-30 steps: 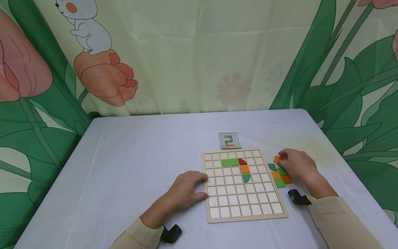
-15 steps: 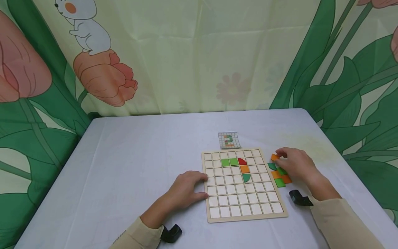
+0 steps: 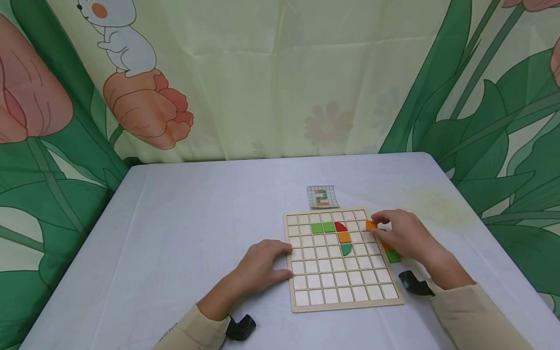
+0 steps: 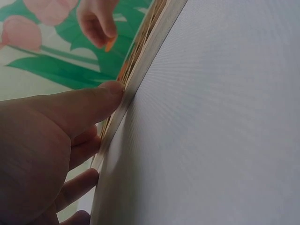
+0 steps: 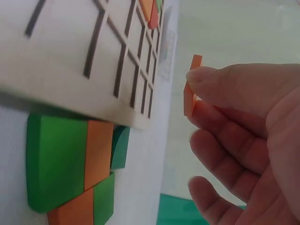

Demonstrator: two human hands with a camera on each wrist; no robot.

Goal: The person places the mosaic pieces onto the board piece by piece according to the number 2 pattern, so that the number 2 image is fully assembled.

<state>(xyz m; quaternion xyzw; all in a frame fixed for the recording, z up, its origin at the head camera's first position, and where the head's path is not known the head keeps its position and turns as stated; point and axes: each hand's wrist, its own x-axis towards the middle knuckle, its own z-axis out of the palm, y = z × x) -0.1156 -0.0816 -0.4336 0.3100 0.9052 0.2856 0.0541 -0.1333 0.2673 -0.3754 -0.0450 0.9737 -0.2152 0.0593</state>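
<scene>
My right hand (image 3: pixel 409 233) pinches an orange square tile (image 5: pixel 188 101) between thumb and index finger. It holds the tile raised over the right rim of a wooden grid board (image 3: pixel 345 307). My left hand (image 3: pixel 262 265) touches the board's left edge with thumb and fingertips, the fingers spread. Set in the grid are two light green squares (image 3: pixel 323 228), a red quarter-round tile (image 3: pixel 341 227), an orange square (image 3: pixel 344 237) and a dark green quarter-round tile (image 3: pixel 346 249). In the right wrist view, loose green tiles (image 5: pixel 61 159) and orange tiles (image 5: pixel 98 150) lie beside the board.
A small pattern card (image 3: pixel 323 197) printed with a coloured grid figure lies just behind the board. A white cloth (image 3: pixel 197 218) covers the table. Behind it hangs a curtain (image 3: pixel 262 97) with printed flowers. Black devices (image 3: pixel 240 328) sit at both wrists.
My right hand has lifted the orange square from the loose tiles and moved left to the board's rim. My left hand stays at the left edge.
</scene>
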